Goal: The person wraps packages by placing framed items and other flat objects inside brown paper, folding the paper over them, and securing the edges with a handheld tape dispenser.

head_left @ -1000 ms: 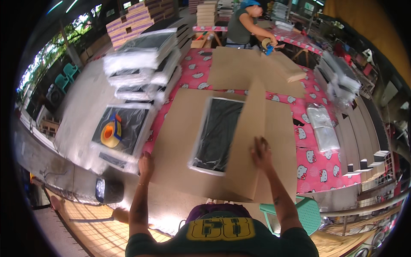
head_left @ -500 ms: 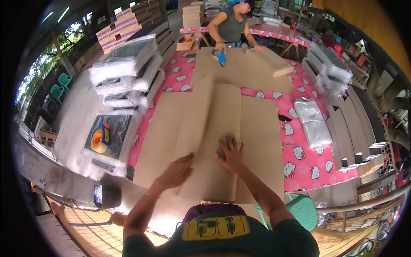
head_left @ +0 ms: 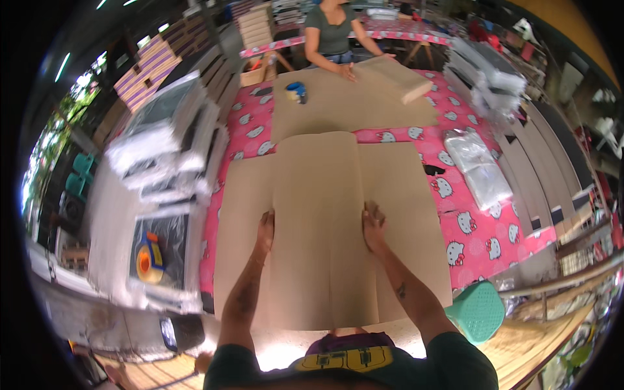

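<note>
A large sheet of brown kraft paper [head_left: 247,188] lies spread before me, with a folded brown paper panel [head_left: 312,214] raised along its middle. Along the panel's left edge, my left hand [head_left: 265,232] is closed, its fingertips partly hidden at the fold. My right hand [head_left: 374,229] grips the opposite edge, thumb against the side and fingers bent. The panel covers whatever lies beneath it.
Across the pink patterned table, a person [head_left: 333,32] touches a brown paper bundle [head_left: 396,81]; a blue tape dispenser [head_left: 296,92] lies nearby. Plastic-wrapped stacks [head_left: 162,130], an orange tape dispenser [head_left: 149,260], clear plastic bags [head_left: 478,169] and a green stool [head_left: 478,312] surround me.
The lifted paper flap has come down over the middle. My left hand moved up to the left edge; my right hand shifted from flat on the paper to the right edge. The co-worker released the blue dispenser.
</note>
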Action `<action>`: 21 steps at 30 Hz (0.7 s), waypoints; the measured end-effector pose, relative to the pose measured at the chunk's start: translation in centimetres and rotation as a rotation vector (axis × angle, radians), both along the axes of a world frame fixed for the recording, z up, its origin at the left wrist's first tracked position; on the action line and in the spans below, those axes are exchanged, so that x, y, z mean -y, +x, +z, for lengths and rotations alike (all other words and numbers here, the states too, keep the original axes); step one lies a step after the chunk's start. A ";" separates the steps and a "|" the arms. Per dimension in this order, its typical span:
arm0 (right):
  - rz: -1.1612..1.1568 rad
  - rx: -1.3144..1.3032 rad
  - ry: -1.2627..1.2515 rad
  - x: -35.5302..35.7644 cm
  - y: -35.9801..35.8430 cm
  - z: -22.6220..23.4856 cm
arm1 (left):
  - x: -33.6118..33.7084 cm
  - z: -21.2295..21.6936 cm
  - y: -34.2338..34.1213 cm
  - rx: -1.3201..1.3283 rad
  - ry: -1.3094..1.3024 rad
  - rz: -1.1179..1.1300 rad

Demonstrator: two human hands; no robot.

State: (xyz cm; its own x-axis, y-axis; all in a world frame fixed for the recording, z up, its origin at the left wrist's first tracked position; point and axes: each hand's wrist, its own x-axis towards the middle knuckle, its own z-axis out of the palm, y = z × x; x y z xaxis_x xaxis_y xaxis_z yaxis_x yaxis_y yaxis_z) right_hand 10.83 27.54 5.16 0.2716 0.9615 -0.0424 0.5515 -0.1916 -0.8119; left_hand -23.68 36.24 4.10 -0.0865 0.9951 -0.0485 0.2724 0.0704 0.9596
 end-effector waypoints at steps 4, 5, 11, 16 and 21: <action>0.040 -0.658 -0.028 1.0 -4.2 3.1 | 0.9 0.9 -1.7 0.435 -0.193 -0.218; -0.007 -0.649 -0.021 2.0 -4.0 2.9 | 1.1 2.2 0.0 0.457 -0.198 -0.194; -0.301 -0.631 0.092 7.5 -8.8 5.9 | -1.2 9.8 1.0 0.142 -0.082 -0.433; -0.553 -0.534 0.204 9.6 -10.2 4.8 | -4.9 8.1 4.2 -0.153 0.021 -0.719; -0.597 -0.240 -0.062 10.1 -9.8 2.3 | -4.0 4.8 7.7 -0.569 0.165 -0.674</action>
State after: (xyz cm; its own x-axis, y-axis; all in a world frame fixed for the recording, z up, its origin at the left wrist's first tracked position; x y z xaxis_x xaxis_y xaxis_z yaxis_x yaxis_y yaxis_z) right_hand 0.99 17.41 7.49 0.7351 0.6415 -0.2193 0.1395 -0.4597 -0.8771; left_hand -15.96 40.28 8.92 0.5515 0.8337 -0.0288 0.6434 -0.4031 0.6508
